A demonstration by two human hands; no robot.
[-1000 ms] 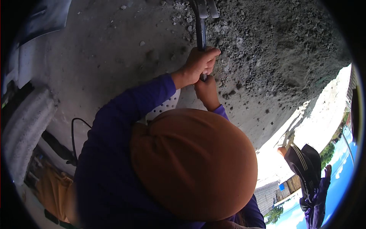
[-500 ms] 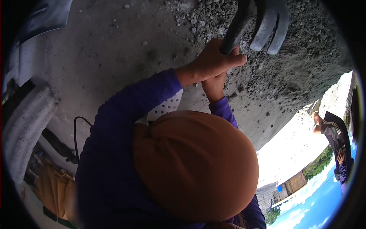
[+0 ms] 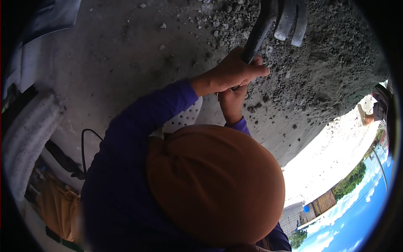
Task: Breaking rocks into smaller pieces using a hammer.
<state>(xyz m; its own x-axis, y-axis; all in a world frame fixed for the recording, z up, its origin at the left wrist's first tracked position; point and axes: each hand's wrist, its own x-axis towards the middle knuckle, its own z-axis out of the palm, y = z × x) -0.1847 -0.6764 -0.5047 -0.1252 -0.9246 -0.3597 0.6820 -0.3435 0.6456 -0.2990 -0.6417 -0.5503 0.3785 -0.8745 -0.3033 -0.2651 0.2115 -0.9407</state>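
My left hand [image 3: 231, 71], in a purple sleeve, is closed around a dark rod-like tool handle [image 3: 258, 35]. Just below it my right hand [image 3: 232, 101] grips the same handle, its fingers partly hidden. The handle slants up past the top edge, so the tool's head is out of sight. Two pale grey curved bars [image 3: 291, 23] hang beside it; whether they belong to the tool I cannot tell. Around and beyond the hands lies grey gravelly mix [image 3: 323, 63] on a concrete floor [image 3: 126, 63].
A large round orange-brown cloth shape [image 3: 218, 185] fills the lower middle. Behind it shows a white perforated item [image 3: 187, 115]. At left are a thick grey slab [image 3: 31, 138], a black cable [image 3: 84, 147] and brown cloth [image 3: 58, 206]. Another person [image 3: 381, 103] is at the right edge.
Both hands have moved slightly down in view, the right one also leftward, with the handle still held. The grey bars have shifted upward. The other person has moved toward the upper right edge.
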